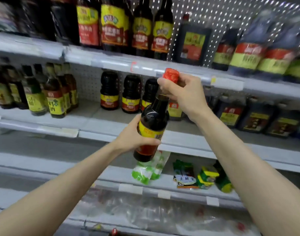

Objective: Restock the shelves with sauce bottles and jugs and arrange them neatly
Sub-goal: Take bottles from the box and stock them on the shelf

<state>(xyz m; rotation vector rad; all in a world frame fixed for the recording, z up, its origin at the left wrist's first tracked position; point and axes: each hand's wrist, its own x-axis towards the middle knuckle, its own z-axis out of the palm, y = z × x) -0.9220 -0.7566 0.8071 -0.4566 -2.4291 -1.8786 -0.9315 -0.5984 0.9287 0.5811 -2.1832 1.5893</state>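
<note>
I hold a dark sauce bottle with a yellow and red label and a red cap, tilted a little, in front of the middle shelf. My left hand grips its lower body around the label. My right hand grips the neck just under the cap. Behind the bottle, three squat dark sauce bottles stand in a row on the middle shelf. Dark jugs fill that shelf's right side.
Tall dark bottles and a square jug line the top shelf. Slim yellow-labelled bottles crowd the middle shelf's left. Green and white pouches and packets lie on the lower shelf. Clear bottles lie below.
</note>
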